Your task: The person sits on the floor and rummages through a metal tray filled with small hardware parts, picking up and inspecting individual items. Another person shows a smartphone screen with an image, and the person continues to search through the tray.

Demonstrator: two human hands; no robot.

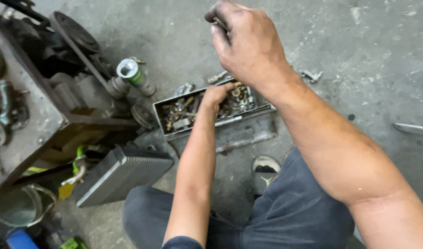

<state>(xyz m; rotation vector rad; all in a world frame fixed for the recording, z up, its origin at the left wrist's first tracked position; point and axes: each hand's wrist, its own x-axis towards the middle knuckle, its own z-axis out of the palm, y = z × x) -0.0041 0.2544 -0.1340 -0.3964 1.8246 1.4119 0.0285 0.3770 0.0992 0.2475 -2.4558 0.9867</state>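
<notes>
Two bare hands over a concrete floor (373,60), person crouched. Left hand (216,96) is down inside a long metal tray (159,110) full of mixed bolts and fittings (179,115); its fingers are curled into the pile, touching hardware, but whether they have actually pinched a piece I cannot tell. Right hand (248,44) is raised well above and just beyond the tray, fingers closed together on a small metal part (219,22) that peeks out at the fingertips; too small to name.

Key relation: tray lies directly under and slightly nearer than the right hand, its long axis running left-right across the view, tilted a little upward to the right. Left hand is the nearer one, already in contact near the tray's middle; right hand hangs apart from it.

Around the left hand: to its left a green and white spray can (135,76) lies tipped on the floor beside dark machine parts (68,41); below-left of it sits a finned grey radiator-like block (121,173). Loose fittings (310,76) lie on the floor to the right of the right hand's wrist. Under the tray, a flat metal bracket (246,138). A shoe (265,168) shows beneath the forearms.
</notes>
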